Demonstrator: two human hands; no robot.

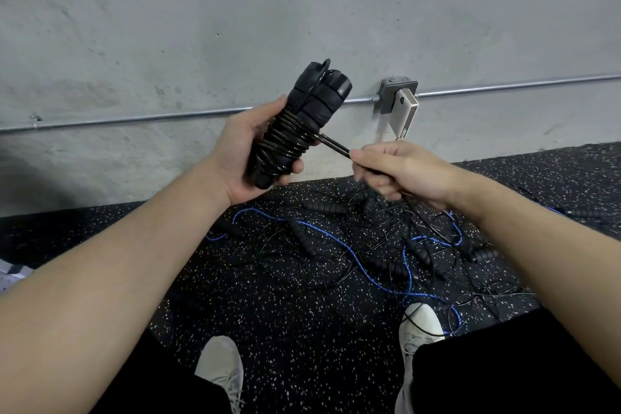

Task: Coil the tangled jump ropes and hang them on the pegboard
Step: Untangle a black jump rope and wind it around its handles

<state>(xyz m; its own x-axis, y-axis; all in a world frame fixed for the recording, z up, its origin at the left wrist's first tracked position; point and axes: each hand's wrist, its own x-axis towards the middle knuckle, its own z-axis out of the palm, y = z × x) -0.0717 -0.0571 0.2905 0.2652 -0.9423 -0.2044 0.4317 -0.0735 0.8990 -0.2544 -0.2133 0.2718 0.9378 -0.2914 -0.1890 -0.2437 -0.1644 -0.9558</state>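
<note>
My left hand (240,153) grips a pair of black jump rope handles (314,96) held together and tilted, their tops pointing up and right. Black cord (285,141) is wound in several turns around the middle of the handles. A taut stretch of that cord (334,144) runs from the coil to my right hand (401,170), which pinches it just right of the bundle. On the floor below lies a tangle of other jump ropes (366,245): thin black cords, a blue cord (336,240) and several black ribbed handles. No pegboard is in view.
A grey concrete wall (235,10) stands close ahead, with a metal conduit (134,118) running across it and an outlet box holding a white charger (405,109). The floor is black speckled rubber (268,296). My white shoes (420,323) stand near the tangle; one black cord crosses the right shoe.
</note>
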